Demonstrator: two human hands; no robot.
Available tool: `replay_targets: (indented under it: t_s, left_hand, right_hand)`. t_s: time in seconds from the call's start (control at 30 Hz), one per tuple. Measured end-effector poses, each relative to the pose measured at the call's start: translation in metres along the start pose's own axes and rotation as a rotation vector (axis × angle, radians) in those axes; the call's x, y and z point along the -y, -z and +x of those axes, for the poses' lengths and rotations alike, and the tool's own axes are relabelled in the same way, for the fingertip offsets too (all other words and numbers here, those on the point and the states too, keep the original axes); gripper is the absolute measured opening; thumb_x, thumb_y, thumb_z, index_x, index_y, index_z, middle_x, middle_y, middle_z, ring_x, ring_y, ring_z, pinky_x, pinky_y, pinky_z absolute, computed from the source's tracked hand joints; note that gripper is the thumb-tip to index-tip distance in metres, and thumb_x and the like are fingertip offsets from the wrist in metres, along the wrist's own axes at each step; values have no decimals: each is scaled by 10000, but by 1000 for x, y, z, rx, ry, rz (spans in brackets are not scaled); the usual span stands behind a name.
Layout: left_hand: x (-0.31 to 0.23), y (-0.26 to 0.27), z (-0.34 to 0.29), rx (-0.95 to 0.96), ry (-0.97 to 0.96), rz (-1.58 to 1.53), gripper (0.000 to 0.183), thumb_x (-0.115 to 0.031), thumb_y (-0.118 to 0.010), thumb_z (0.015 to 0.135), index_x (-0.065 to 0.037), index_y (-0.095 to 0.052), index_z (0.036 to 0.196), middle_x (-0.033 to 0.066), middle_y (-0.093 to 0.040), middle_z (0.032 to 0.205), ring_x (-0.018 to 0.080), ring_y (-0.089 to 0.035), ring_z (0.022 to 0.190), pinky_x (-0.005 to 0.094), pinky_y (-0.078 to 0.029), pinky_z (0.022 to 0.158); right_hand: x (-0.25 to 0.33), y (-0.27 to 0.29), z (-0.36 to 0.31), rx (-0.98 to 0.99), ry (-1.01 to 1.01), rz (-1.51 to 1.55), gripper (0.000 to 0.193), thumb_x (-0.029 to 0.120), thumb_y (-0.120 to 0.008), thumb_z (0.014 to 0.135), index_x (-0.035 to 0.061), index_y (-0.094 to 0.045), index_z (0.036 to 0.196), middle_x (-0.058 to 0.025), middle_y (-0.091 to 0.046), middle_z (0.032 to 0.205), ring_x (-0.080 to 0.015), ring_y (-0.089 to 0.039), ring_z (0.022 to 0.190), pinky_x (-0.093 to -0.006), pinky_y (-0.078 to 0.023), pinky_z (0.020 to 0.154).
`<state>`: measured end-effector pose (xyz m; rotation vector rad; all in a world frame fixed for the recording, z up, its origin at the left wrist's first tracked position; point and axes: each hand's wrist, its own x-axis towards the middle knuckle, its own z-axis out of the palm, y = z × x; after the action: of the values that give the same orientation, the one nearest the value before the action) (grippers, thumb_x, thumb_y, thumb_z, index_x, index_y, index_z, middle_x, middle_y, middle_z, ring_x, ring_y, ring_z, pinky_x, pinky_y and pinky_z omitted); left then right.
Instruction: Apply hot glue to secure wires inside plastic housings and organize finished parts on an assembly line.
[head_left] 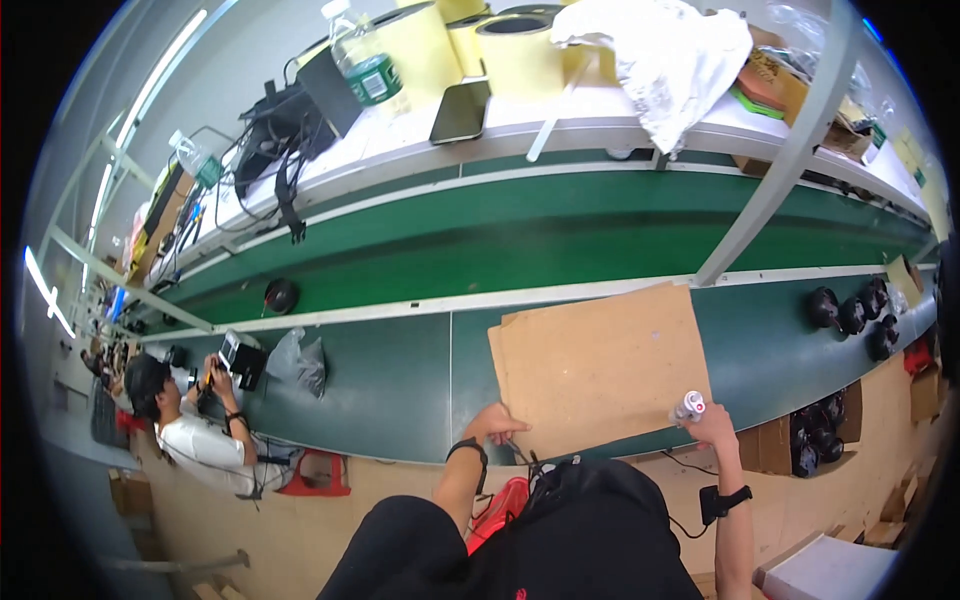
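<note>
Brown cardboard (600, 370) lying flat at the bench's near edge, hands at both near corners

Far left: co-worker (200, 455) at the bench (390, 370)'s near edge, that person's hands up at a black-and-white device (242, 358). Beyond, past the bench's far edge, one dark round part (281, 295) on the green strip. Next along, grey plastic bag (300, 362) on the bench, well apart from the cardboard.

Left hand (495, 424) at the cardboard's near-left corner. Fingers narrow, close together, tips pointing right onto the corner; cannot tell if they pinch the edge or only rest there.

Cardboard: looks like more than one sheet, left edges slightly offset. Long axis runs along the bench, a bit skewed, right end farther from the near edge than the left. Key relation: it lies right of the left fingertips and left of the right hand (712, 427), reaching away from both toward the bench's far edge. Left hand is closest to the near-left corner, right hand to the near-right.

Right hand: fingers closed around a small white-and-silver cylinder (690, 405), which sits over the near-right corner; contact with the cardboard not readable.

Right of that, below the near edge: open carton (768, 445) with black items. Far right: cluster of dark round pieces (852, 315) toward the bench's right end.
</note>
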<state>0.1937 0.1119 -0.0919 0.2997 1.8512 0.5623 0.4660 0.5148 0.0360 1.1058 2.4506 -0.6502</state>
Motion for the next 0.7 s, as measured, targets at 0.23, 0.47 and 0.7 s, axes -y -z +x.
replay_targets:
  t_s: [0.23,0.47,0.7]
  left_hand:
    - [3,11,-13,-35,-27,-109,555,-543,-832,738,-31,-676,589,109,-683,607,178,-654,492,286,-531,458]
    - [-8,22,-2,-21,29,-11,562,-499,-852,737,-7,-644,562,125,-650,552,177,-611,422,276,-495,408]
    - [-4,14,0,-38,13,-37,574,-482,-856,738,11,-634,547,141,-632,523,191,-595,392,282,-476,376]
  right_hand:
    - [3,15,26,122,46,187,202,282,-693,773,81,-700,793,-72,-710,658,-210,-705,596,-382,-577,622]
    - [14,27,12,196,-182,458,310,196,-719,806,-51,-664,986,-131,-695,707,-211,-665,515,-351,-585,463]
    - [-14,29,4,158,-241,662,346,194,-722,850,-29,-623,1095,-129,-691,747,-179,-665,560,-335,-591,469]
